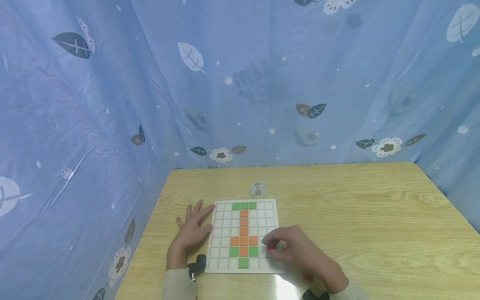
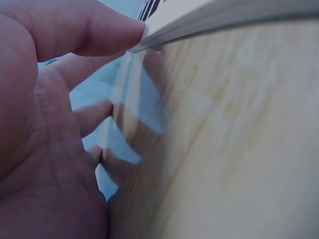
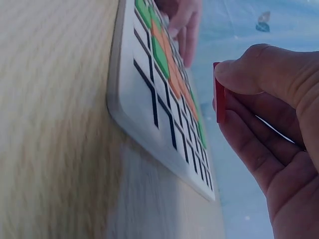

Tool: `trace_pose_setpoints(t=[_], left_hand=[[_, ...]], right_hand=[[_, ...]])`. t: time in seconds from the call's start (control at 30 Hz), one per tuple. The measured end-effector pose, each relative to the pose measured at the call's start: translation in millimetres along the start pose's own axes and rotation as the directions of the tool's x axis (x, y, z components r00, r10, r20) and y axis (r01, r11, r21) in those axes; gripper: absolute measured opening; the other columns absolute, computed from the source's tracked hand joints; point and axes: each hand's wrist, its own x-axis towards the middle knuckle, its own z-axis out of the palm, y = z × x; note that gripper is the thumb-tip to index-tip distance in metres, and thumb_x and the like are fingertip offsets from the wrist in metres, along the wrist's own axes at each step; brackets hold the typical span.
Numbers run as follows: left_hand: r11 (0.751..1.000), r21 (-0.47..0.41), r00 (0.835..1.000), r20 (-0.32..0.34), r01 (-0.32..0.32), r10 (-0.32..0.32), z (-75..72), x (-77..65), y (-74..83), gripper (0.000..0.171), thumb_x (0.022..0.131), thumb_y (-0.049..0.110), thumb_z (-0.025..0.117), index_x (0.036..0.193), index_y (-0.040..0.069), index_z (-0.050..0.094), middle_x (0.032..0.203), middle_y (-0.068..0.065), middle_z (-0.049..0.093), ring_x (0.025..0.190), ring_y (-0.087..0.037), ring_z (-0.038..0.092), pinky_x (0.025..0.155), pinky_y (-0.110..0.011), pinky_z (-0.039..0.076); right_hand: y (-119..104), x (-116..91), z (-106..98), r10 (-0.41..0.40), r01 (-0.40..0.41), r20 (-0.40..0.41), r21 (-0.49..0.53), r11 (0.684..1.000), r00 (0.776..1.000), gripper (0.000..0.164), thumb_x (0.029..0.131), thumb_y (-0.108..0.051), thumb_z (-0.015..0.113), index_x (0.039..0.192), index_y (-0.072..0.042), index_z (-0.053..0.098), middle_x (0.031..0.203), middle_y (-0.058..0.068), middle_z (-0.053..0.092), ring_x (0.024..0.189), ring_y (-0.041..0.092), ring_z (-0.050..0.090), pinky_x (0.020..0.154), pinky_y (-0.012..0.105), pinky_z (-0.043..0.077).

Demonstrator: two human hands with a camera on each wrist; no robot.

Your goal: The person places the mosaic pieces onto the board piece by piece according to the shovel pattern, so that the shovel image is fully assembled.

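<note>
A white grid board (image 1: pixel 221 263) lies on the table, with green tiles (image 1: pixel 243 262) and orange tiles (image 1: pixel 243 241) set in some of its squares. My right hand (image 1: pixel 294 248) pinches a red square tile (image 3: pixel 218 94) between thumb and fingers. It holds the tile above the right part of the board, apart from the surface in the right wrist view. At the board's left edge rests my left hand (image 1: pixel 193 231), fingers spread. Its thumb (image 2: pixel 107 32) touches the board's side in the left wrist view.
A small printed card (image 1: pixel 258 188) lies just beyond the board's far edge. Partly hidden under my right wrist, a red piece (image 1: pixel 308 277) lies on the wooden table (image 1: pixel 367 216). Blue patterned curtains (image 1: pixel 262 83) hang behind and at both sides.
</note>
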Motion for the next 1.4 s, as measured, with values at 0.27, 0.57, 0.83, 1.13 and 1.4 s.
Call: trace_pose_setpoints(t=[0.27,0.57,0.83,1.13,1.4], left_hand=[[1.0,0.014,1.0,0.009,0.012,-0.012,-0.8,0.1,-0.5,0.066,0.097,0.015,0.067,0.162,0.025,0.056,0.184,-0.018,0.015,0.169,-0.051,-0.011,0.12,-0.082,-0.027],[1.0,0.015,1.0,0.014,0.016,-0.016,-0.5,-1.4,-0.4,0.067,0.098,0.015,0.066,0.163,0.026,0.055,0.184,-0.018,0.015,0.169,-0.05,-0.012,0.12,-0.081,-0.027],[1.0,0.015,1.0,0.007,0.008,-0.008,-0.8,-1.8,0.7,0.066,0.098,0.014,0.067,0.162,0.024,0.056,0.184,-0.019,0.016,0.169,-0.051,-0.01,0.12,-0.082,-0.027],[1.0,0.012,1.0,0.0,0.008,-0.008,-0.4,-2.3,3.5,0.066,0.096,0.014,0.067,0.161,0.024,0.057,0.184,-0.019,0.017,0.169,-0.052,-0.009,0.12,-0.083,-0.026],[1.0,-0.008,1.0,0.002,-0.001,0.001,-2.1,-3.7,5.5,0.067,0.095,0.013,0.068,0.16,0.023,0.058,0.184,-0.02,0.016,0.169,-0.053,-0.01,0.119,-0.083,-0.027]], right_hand=[[-6,5,17,0.0,-0.001,0.039,0.036,0.999,0.999,0.024,0.088,0.002,0.081,0.107,-0.012,0.083,0.091,-0.015,0.077,0.083,0.0,0.067,0.08,0.024,0.062],[-10,8,39,-0.118,0.117,0.015,0.027,0.993,0.993,0.027,0.081,0.006,0.078,0.098,-0.014,0.082,0.086,-0.014,0.074,0.081,-0.005,0.061,0.075,0.016,0.058],[-9,9,49,-0.221,0.22,-0.002,-0.074,0.973,0.975,0.024,0.082,0.003,0.083,0.099,-0.014,0.082,0.087,-0.012,0.076,0.081,-0.009,0.058,0.079,0.004,0.05],[-9,8,51,-0.215,0.214,0.005,-0.101,0.972,0.977,0.023,0.087,0.002,0.082,0.103,-0.014,0.083,0.095,-0.009,0.08,0.086,-0.007,0.064,0.084,0.007,0.054],[-7,10,51,-0.251,0.249,-0.007,-0.121,0.961,0.968,0.023,0.085,0.004,0.083,0.097,-0.015,0.082,0.09,-0.01,0.079,0.083,-0.006,0.064,0.082,0.007,0.053]])
